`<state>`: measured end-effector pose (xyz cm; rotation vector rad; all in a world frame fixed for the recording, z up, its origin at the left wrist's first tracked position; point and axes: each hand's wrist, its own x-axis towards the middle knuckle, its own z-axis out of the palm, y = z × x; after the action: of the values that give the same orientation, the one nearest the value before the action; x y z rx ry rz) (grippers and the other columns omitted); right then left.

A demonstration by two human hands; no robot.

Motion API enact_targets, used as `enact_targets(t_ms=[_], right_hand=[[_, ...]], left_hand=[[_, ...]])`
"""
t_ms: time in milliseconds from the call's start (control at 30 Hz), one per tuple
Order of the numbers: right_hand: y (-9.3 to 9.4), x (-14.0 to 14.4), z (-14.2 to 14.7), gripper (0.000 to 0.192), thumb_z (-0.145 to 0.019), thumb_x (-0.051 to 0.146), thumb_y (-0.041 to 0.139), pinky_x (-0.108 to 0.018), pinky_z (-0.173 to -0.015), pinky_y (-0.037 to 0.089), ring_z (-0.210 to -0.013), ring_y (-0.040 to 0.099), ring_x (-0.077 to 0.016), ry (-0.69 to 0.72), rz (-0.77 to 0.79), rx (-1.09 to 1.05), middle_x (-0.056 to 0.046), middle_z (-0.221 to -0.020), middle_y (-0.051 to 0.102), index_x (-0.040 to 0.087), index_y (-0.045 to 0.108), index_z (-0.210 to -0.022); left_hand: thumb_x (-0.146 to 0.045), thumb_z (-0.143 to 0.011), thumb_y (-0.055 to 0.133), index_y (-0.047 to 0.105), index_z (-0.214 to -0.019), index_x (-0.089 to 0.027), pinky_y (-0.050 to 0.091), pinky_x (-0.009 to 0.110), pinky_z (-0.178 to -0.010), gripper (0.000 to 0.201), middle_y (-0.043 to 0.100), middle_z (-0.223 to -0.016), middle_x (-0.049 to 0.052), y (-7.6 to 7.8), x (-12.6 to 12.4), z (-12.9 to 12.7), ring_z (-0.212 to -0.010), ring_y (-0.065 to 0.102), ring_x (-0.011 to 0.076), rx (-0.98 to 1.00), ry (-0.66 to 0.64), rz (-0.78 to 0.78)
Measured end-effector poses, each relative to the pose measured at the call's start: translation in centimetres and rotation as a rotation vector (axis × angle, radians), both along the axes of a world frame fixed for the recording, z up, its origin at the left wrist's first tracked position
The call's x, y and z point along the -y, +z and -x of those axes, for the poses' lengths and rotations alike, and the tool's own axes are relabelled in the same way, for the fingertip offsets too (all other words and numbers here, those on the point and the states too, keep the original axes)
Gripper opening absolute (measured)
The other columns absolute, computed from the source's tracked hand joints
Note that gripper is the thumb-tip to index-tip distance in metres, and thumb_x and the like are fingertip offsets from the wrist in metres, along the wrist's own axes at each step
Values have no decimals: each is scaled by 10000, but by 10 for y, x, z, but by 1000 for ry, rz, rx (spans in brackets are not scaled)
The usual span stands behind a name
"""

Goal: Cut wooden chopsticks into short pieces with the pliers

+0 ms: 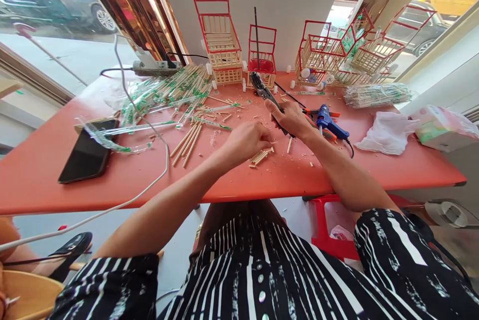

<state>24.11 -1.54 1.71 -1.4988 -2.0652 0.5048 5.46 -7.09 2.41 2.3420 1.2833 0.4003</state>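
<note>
My left hand [247, 139] hovers over the near middle of the table, its fingers curled down. Whatever its fingertips pinch, if anything, is too small to name. Just below it lie several short cut wooden sticks [261, 156]. My right hand [289, 116] is wrapped round a long black hand tool [266, 93] that slants up and to the left; its exact kind is unclear. To the left of my left hand rest several longer thin sticks [189, 143]. A blue glue gun [330, 121] lies right of my right hand, beside some orange-and-black handles [329, 134].
Small stick-built carts with red frames [223, 46] line the table's back. Bundled sticks in plastic wrap [175, 85], a black phone [91, 153] and a white cable [164, 160] lie left. White cloth [387, 132], a tissue box [447, 128] and wrapped sticks [377, 95] sit right.
</note>
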Motion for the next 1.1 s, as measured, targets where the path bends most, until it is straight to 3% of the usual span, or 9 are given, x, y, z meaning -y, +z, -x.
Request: enact_targets(t_ms=[133,267,400,500,633,733,833,933,1100], right_hand=[[-2,-2,-2,870,-943,903,265,-281,-650,462,-587,660,-164,4,-7,-9,-76,-575,659,175,641,-649],[-3,-3,-2,879,-933,913,260,-278,-649,457,-599,661,-165,2,-9,-6,-76,-575,655,175,643,-647],[1,1,-1,868,-924,918,289,-271,-656,472,-608,659,-162,-5,5,-29,-68,-566,643,177,644,-644],[8,4,-3,847,-943,897,292,-273,-647,506,-578,640,-147,-20,19,-157,-64,-589,640,179,645,-664],[17,3,-8,844,-976,866,241,-281,-588,520,-568,629,-139,-41,29,-409,-69,-647,635,174,648,-719],[22,1,-11,891,-950,904,166,-287,-585,516,-575,626,-139,-61,15,-569,-57,-652,610,174,636,-747],[24,0,-12,860,-909,949,231,-302,-570,515,-591,620,-156,-56,11,-713,-49,-650,606,194,626,-796],[25,1,-12,830,-899,956,269,-320,-597,537,-629,639,-173,-65,38,-754,-48,-669,609,206,619,-843],[28,5,-12,809,-921,925,307,-369,-643,577,-745,716,-243,-57,56,-724,-72,-710,622,198,658,-902]], left_hand=[[-185,-893,654,824,-926,-180,503,349,-836,173,800,-1095,124,-5,6,-23,-1091,711,305,-172,2,-49],[-135,-919,592,803,-926,-159,515,376,-919,213,794,-1056,162,-7,9,-29,-1131,704,328,-269,-34,-73],[-164,-903,641,779,-874,-158,504,372,-933,141,790,-1005,140,-3,3,-24,-1064,697,303,-174,-105,-61],[-213,-878,673,759,-825,-167,489,345,-869,111,765,-891,82,13,-11,-7,-908,682,245,6,-88,-83],[-264,-833,715,744,-768,-174,462,347,-853,115,716,-786,49,29,-45,31,-871,645,229,200,65,-159],[-237,-822,732,729,-721,-217,456,365,-846,103,691,-746,47,24,-79,57,-908,623,242,264,206,-248],[-197,-816,749,723,-679,-224,463,387,-861,142,701,-759,62,13,-100,65,-967,606,259,248,338,-444],[-229,-858,750,784,-771,-218,492,374,-879,94,765,-894,49,7,-93,50,-909,646,219,311,100,-493],[-221,-924,696,818,-840,-195,505,305,-809,150,777,-912,55,-8,-63,18,-842,707,188,265,-374,-352]])
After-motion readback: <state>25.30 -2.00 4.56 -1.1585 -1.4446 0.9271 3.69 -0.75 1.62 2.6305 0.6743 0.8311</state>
